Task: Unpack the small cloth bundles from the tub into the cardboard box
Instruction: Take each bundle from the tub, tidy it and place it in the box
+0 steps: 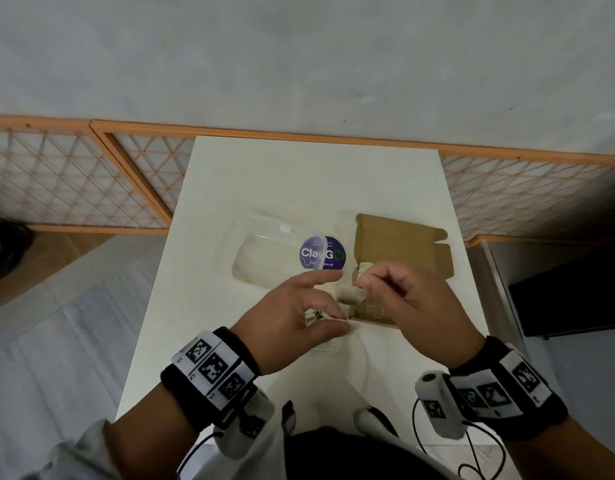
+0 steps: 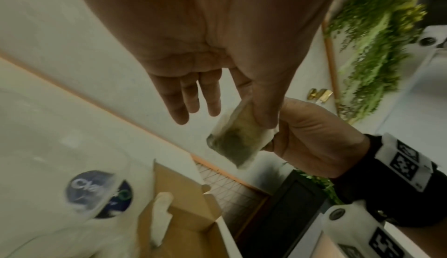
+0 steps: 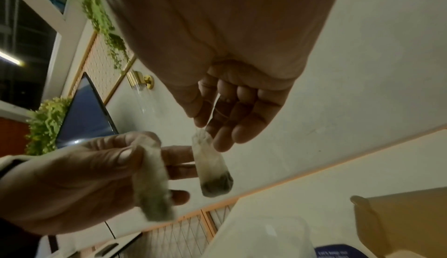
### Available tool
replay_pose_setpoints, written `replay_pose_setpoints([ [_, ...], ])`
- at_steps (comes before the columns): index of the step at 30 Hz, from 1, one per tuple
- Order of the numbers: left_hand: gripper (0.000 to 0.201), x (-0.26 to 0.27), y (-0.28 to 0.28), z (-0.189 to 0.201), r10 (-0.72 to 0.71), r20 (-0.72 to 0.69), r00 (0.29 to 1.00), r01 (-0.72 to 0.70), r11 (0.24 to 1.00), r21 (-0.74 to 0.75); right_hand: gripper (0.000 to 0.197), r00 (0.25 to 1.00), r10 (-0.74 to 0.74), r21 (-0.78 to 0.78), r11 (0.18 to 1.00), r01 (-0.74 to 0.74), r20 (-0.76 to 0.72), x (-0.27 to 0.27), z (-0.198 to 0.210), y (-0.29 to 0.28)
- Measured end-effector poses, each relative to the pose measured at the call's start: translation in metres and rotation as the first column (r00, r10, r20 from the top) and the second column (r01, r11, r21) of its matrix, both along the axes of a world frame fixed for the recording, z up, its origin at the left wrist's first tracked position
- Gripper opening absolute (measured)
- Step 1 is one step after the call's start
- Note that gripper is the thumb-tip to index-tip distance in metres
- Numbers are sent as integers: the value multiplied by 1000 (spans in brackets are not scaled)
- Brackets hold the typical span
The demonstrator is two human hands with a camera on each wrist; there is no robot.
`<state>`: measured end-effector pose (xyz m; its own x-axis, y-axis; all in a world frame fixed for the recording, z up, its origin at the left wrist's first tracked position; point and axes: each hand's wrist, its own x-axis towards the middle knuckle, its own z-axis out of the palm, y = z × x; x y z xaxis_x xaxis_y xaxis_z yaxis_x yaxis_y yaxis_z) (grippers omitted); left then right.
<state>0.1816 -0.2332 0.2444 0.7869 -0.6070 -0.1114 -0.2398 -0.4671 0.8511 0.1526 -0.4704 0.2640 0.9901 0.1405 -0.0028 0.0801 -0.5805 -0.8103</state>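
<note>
**Two sachets held above the box edge**

In the lower middle of the head view both hands meet over a smooth white worktop (image 1: 299, 174). The left hand (image 1: 292, 317) pinches one small cloth bundle (image 3: 152, 183) between thumb and forefinger, the other fingers spread loosely; the bundle is a soft, translucent gauze sachet, oblong, with dark greenish matter showing through its lower half. The right hand (image 1: 406, 296) has its fingers curled and pinches the gathered top of a second bundle (image 3: 212, 170), which hangs down as a narrow pouch, pale above and dark at its rounded bottom. The two bundles are near each other but apart in the right wrist view.

Just beyond the hands, centre right of the head view, lies the cardboard box (image 1: 399, 244), open, plain brown corrugated board with flaps folded out. A third pale bundle (image 2: 160, 218) leans against its near wall in the left wrist view. Beside the box, to its left, sits the tub (image 1: 264, 251), clear glossy plastic with rounded corners, bearing a round purple sticker (image 1: 322, 253). Behind the worktop runs an orange-framed lattice screen (image 1: 74, 181).
</note>
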Motion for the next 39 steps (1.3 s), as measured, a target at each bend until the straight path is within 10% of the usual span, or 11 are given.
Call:
replay_pose_setpoints([
  [16,4,-10,-17,33,-62,114,992,84,976,-201,13,980,-80,-78,992,95,180,2,66,-19],
  [25,2,-17,-12,48,-9,50,999,24,951,-309,23,996,-87,-254,963,91,26,-7,40,-22],
  [32,6,-14,-11,52,-30,100,994,56,962,-266,18,997,-64,105,993,60,35,-23,66,-1],
  [39,5,-11,-14,55,12,130,991,20,970,-242,11,998,1,102,995,-8,67,-18,53,4],
])
